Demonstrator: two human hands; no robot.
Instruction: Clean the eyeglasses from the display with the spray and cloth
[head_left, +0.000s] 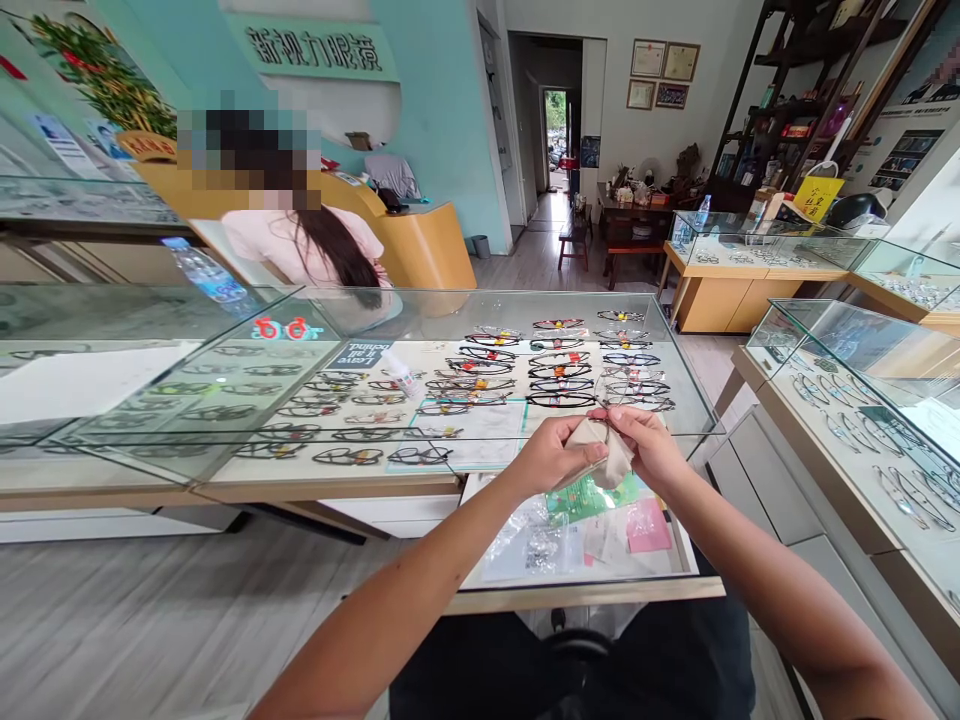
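My left hand (553, 455) and my right hand (647, 445) meet in front of me, both pinched on a beige cleaning cloth (609, 452) bunched between them. What lies inside the cloth is hidden. They hover over the near edge of a glass display counter (697, 405), above an open drawer (585, 590) holding plastic bags, a green card (581, 497) and a pink card (646, 526). Rows of eyeglass frames (559, 365) lie under the glass just beyond my hands.
A person in a pink top (300, 245) sits behind the counter at the left, beside a water bottle (204, 272). More glass cases of eyeglasses stand on the right (862, 400). A yellow reception desk (420, 240) and a wooden table (630, 215) stand further back.
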